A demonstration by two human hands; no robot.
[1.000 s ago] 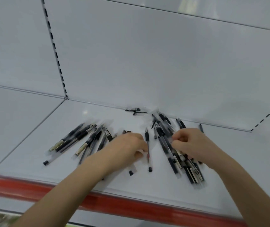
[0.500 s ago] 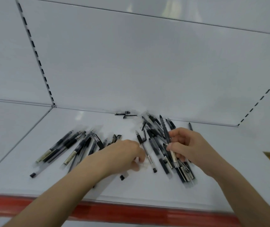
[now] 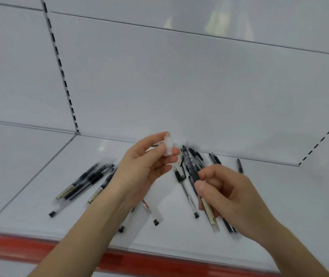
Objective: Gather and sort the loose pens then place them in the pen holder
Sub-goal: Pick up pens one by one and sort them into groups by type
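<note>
you are holding your left hand (image 3: pixel 145 166) above a white metal shelf (image 3: pixel 279 196), palm turned toward you, thumb and fingertips pinching a small clear plastic pen cap (image 3: pixel 168 147). your right hand (image 3: pixel 225 194) is hovering lower and to the right, fingers curling round a pen with a black grip and cream barrel (image 3: pixel 209 214); cap and pen are apart. loose black and clear pens are lying on the shelf: a fanned cluster (image 3: pixel 83 180) left of your left wrist, a denser pile (image 3: pixel 192 158) behind your right hand near the white back panel (image 3: pixel 179 86), and a single pen (image 3: pixel 240 166) resting apart at the far right. a red strip (image 3: pixel 30 248) is running along the shelf's front edge.
</note>
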